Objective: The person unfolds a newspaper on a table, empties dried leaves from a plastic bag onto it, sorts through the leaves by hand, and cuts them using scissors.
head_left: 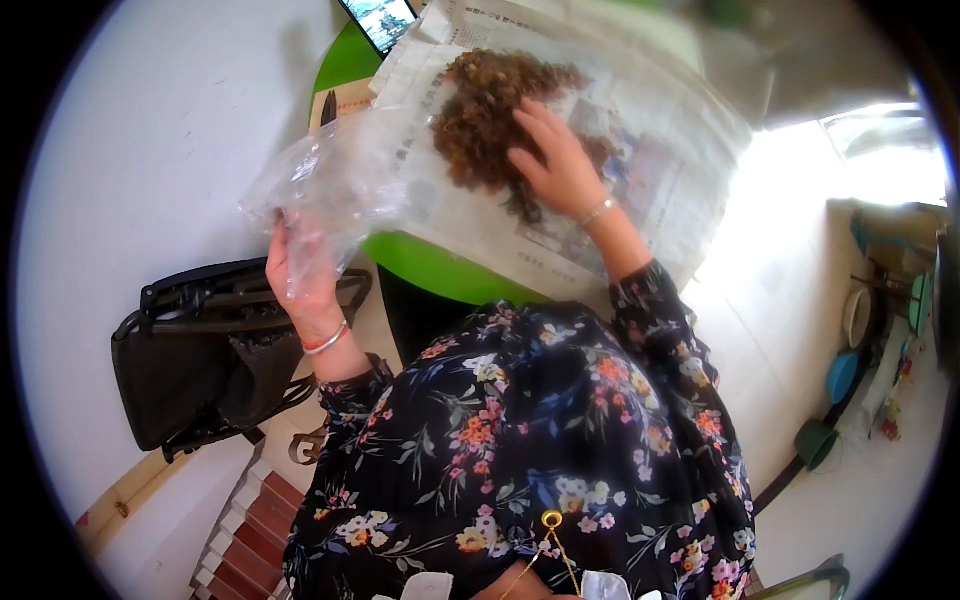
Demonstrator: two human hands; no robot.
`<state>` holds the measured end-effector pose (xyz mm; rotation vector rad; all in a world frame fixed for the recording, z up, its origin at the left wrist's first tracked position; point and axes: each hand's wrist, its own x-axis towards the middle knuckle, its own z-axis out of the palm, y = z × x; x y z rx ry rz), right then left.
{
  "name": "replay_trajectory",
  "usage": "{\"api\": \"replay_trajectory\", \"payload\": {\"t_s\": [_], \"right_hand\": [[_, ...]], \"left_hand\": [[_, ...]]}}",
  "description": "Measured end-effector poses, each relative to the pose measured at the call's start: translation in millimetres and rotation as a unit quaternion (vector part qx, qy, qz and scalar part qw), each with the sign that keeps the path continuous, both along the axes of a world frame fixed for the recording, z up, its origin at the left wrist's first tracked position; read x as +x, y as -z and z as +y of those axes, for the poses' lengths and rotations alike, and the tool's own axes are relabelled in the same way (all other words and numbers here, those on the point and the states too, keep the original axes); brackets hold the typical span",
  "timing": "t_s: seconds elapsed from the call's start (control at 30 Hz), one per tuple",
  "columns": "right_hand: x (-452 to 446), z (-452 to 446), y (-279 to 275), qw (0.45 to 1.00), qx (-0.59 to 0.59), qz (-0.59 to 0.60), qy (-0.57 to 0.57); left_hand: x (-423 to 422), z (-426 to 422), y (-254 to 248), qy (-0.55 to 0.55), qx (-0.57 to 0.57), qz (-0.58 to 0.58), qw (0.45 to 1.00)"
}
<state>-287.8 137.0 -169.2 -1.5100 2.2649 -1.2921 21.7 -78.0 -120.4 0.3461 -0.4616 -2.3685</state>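
A heap of brown, dried, flaky pieces [480,110] lies spread over newspaper [440,225] on a green table [430,265]. My right hand [562,165] rests on the right side of the heap, fingers apart and reaching into its edge. At the left, my left hand [305,265] grips a clear plastic bag [335,175] by its near side. The bag spreads up and right from that hand, over the table's left edge. Its contents, if any, cannot be made out.
A lit screen [380,20] stands at the table's far left edge, with a dark pointed object [329,108] nearer me. A black folding chair [200,350] is at the left by the white wall. Several basins and containers, including a blue one [842,378], line the right side.
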Motion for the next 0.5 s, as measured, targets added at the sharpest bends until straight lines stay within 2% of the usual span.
{"api": "replay_trajectory", "payload": {"t_s": [0.17, 0.27, 0.37, 0.47, 0.5], "right_hand": [[17.9, 44.2, -12.4, 0.997, -0.024, 0.022, 0.064], [46.1, 64.8, -23.7, 0.972, 0.030, -0.196, 0.129], [56.2, 61.5, -27.6, 0.957, 0.041, -0.268, 0.102], [61.2, 47.8, -13.9, 0.933, -0.097, -0.346, 0.004], [66.2, 43.7, -15.5, 0.918, -0.119, -0.378, 0.002]], "left_hand": [[0.9, -2.1, 11.2, 0.058, -0.002, 0.052, 0.997], [-5.4, -4.2, 15.2, 0.117, 0.025, 0.083, 0.989], [-30.0, 14.3, 8.7, 0.116, 0.067, 0.047, 0.990], [-54.1, 36.5, 5.9, 0.068, 0.066, -0.023, 0.995], [-60.0, 40.0, 9.3, 0.087, 0.025, -0.059, 0.994]]}}
